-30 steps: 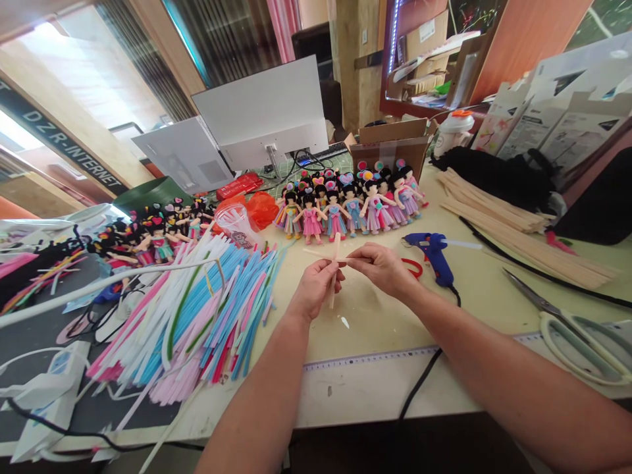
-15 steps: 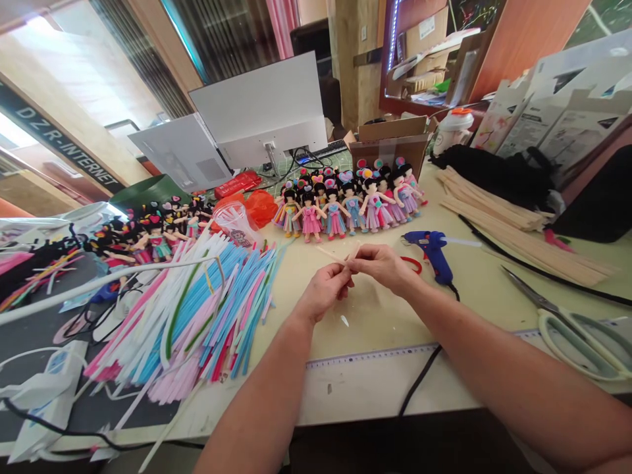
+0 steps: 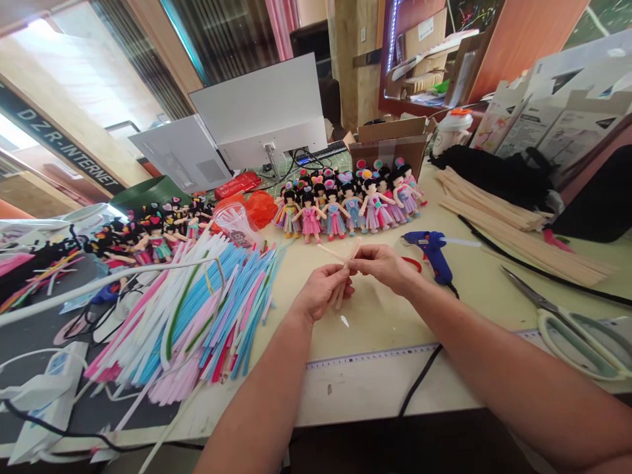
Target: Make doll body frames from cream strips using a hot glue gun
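My left hand (image 3: 320,289) and my right hand (image 3: 382,264) meet over the yellow-green table (image 3: 375,316), both pinching crossed pale wooden sticks (image 3: 340,280). One stick runs down between my left fingers, another slants up toward the dolls. A row of small dolls in coloured dresses (image 3: 345,201) stands just beyond the hands. A blue glue gun (image 3: 434,253) lies to the right of my right hand, with red-handled scissors (image 3: 412,263) partly hidden behind that hand.
A big heap of blue, pink and white foam strips (image 3: 197,309) covers the left. More dolls (image 3: 158,227) lie behind it. Wooden sticks (image 3: 494,210) are stacked at the right, large scissors (image 3: 567,326) near the front right. A ruler (image 3: 375,359) lies along the front edge.
The sticks went from a clear cross to a tighter, slanted bundle, and my hands drew closer together around them. Nothing else on the table moved.
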Demonstrator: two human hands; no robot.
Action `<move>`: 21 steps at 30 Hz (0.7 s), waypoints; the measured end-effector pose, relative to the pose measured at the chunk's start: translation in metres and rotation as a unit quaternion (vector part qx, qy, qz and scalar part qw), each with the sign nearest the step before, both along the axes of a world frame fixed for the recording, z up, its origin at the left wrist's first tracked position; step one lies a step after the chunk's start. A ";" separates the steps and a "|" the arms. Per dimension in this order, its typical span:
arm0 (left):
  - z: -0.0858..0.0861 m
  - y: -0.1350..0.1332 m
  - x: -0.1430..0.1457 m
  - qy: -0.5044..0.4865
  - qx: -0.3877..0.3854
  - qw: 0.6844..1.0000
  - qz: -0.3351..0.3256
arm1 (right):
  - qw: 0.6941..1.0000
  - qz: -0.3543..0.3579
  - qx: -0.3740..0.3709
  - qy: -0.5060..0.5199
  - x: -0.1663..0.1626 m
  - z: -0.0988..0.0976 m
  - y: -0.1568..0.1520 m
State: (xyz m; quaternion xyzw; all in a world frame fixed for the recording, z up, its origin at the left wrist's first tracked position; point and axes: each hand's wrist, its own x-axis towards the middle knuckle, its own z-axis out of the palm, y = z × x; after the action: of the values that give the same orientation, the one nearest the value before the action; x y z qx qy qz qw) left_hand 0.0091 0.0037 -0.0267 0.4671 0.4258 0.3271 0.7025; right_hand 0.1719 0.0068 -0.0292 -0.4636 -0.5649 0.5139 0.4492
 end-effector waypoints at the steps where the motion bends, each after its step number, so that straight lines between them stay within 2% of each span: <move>1: 0.000 0.000 0.000 0.000 -0.004 1.000 -0.003 | 1.000 0.005 0.004 0.004 0.000 0.000 0.000; 5: 0.001 -0.002 0.002 -0.012 0.000 1.000 -0.009 | 1.000 0.006 0.014 -0.005 -0.002 0.001 -0.001; 11: 0.006 -0.002 0.004 0.005 0.016 1.000 0.020 | 0.999 -0.004 0.031 -0.008 -0.005 -0.002 0.002; 15: 0.007 0.003 -0.001 0.003 0.025 0.998 0.054 | 0.992 -0.036 0.087 -0.081 -0.004 -0.006 0.004; 19: 0.009 0.011 -0.008 -0.025 0.034 0.993 0.114 | 0.945 -0.129 0.217 -0.207 0.000 -0.005 0.004; 21: 0.010 0.014 -0.011 -0.036 0.036 0.990 0.131 | 0.923 -0.148 0.265 -0.236 -0.001 0.000 0.000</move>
State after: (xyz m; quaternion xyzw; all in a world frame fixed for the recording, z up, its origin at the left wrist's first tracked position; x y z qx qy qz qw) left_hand -0.0021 0.0175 -0.0170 0.4206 0.4455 0.4480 0.6511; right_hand 0.1711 0.0072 -0.0291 -0.5140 -0.6948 0.1490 0.4805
